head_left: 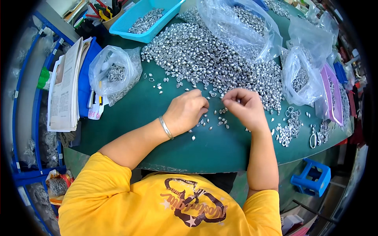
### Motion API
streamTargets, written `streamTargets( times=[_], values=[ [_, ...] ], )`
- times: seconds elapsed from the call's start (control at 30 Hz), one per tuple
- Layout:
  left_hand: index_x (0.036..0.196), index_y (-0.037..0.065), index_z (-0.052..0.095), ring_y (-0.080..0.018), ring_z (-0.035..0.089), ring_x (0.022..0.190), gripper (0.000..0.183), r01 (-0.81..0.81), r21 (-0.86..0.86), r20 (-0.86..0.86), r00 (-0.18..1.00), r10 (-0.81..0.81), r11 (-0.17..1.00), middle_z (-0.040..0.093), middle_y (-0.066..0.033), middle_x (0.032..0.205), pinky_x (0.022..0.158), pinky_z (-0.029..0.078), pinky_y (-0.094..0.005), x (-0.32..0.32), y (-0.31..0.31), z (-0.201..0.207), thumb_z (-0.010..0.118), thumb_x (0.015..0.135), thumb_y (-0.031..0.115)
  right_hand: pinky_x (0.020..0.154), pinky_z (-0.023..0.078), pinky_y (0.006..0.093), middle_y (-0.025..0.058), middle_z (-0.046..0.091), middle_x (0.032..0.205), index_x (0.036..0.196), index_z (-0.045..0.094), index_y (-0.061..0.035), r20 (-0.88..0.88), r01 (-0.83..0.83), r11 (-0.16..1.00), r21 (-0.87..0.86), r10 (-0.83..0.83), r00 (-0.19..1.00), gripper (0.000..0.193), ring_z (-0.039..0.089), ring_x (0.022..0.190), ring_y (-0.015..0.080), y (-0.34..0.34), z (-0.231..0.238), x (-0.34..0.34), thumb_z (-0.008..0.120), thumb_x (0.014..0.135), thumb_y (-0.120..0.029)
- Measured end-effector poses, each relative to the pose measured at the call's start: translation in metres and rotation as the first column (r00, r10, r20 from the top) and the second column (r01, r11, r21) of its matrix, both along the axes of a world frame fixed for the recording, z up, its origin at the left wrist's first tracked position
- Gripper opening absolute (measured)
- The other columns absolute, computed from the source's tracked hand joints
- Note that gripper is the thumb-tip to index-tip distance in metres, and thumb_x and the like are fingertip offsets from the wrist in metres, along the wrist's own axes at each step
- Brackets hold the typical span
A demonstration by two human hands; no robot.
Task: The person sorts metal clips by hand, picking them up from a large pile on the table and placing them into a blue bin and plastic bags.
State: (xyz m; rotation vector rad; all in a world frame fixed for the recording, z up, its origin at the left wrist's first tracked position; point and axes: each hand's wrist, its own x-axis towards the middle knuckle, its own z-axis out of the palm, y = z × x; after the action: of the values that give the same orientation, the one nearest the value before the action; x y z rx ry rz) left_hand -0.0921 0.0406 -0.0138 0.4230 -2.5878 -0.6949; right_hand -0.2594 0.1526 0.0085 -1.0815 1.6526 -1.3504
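Note:
A big heap of small silver metal pieces (204,55), rounded and drop-shaped, spreads over the green table (118,131). At its near edge my left hand (185,111) is closed, fingers curled inward; a silver bangle (165,128) circles that wrist. My right hand (246,108) stays beside the heap, thumb and forefinger brought together in a pinch. Whatever either hand holds is too small or hidden to make out. Several loose metal pieces (221,121) lie between the two hands, some close to my left fingertips.
A turquoise basket (147,36) and clear plastic bags (114,70) of metal parts border the heap. Right of my right hand lie silver link pieces (289,128), with a pink tray (331,94) beyond. Papers (67,86) stand at left; a blue stool (312,177) is below the table.

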Motion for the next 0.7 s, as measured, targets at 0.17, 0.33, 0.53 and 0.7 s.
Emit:
streamTargets(
  times=[0.17, 0.33, 0.53, 0.7],
  values=[
    [0.085, 0.003, 0.059, -0.0098, 0.05, 0.067, 0.003, 0.006, 0.701, -0.109, 0.989, 0.099, 0.713, 0.053, -0.001, 0.078, 0.057, 0.043, -0.0232, -0.001, -0.007, 0.012, 0.06, 0.083, 0.006, 0.056, 0.049, 0.0333, 0.0117, 0.061, 0.07, 0.081, 0.067, -0.0044, -0.731, -0.163, 0.986, 0.04, 0.14, 0.667, 0.01, 0.062, 0.062, 0.0236, 0.002, -0.01, 0.012, 0.068, 0.071, -0.008],
    [0.09, 0.001, 0.058, -0.0096, 0.052, 0.066, 0.01, 0.13, 0.973, -0.159, 0.976, 0.148, 0.19, 0.058, -0.004, 0.08, 0.055, 0.042, -0.0221, 0.011, -0.026, 0.018, 0.059, 0.083, 0.007, 0.046, 0.035, 0.02, -0.0032, 0.052, 0.064, 0.078, 0.064, -0.0011, 0.001, -0.077, 0.996, 0.037, 0.077, 0.997, 0.003, 0.043, 0.053, 0.0041, -0.002, -0.002, 0.008, 0.064, 0.077, -0.004],
    [0.081, 0.006, 0.066, -0.02, 0.055, 0.062, 0.009, -0.008, 0.145, -0.009, 1.0, 0.009, 0.989, 0.053, -0.0061, 0.069, 0.058, 0.045, -0.0304, 0.009, -0.012, 0.007, 0.069, 0.073, 0.008, 0.049, 0.038, 0.0189, -0.0008, 0.058, 0.067, 0.08, 0.063, -0.0001, 0.241, 0.015, 0.996, 0.089, -0.036, 0.97, 0.007, 0.049, 0.06, 0.0052, 0.0, 0.003, 0.007, 0.064, 0.076, -0.006],
    [0.082, 0.005, 0.065, -0.024, 0.056, 0.067, 0.009, 0.042, 0.062, 0.04, 0.998, -0.045, 0.997, 0.054, -0.0085, 0.073, 0.062, 0.046, -0.0318, 0.008, -0.008, -0.001, 0.067, 0.073, 0.008, 0.062, 0.048, 0.0393, 0.0093, 0.06, 0.072, 0.079, 0.067, -0.01, -0.701, -0.171, 0.981, 0.089, 0.183, 0.689, 0.009, 0.06, 0.069, 0.0298, -0.003, -0.009, 0.032, 0.064, 0.074, -0.017]
  ],
)
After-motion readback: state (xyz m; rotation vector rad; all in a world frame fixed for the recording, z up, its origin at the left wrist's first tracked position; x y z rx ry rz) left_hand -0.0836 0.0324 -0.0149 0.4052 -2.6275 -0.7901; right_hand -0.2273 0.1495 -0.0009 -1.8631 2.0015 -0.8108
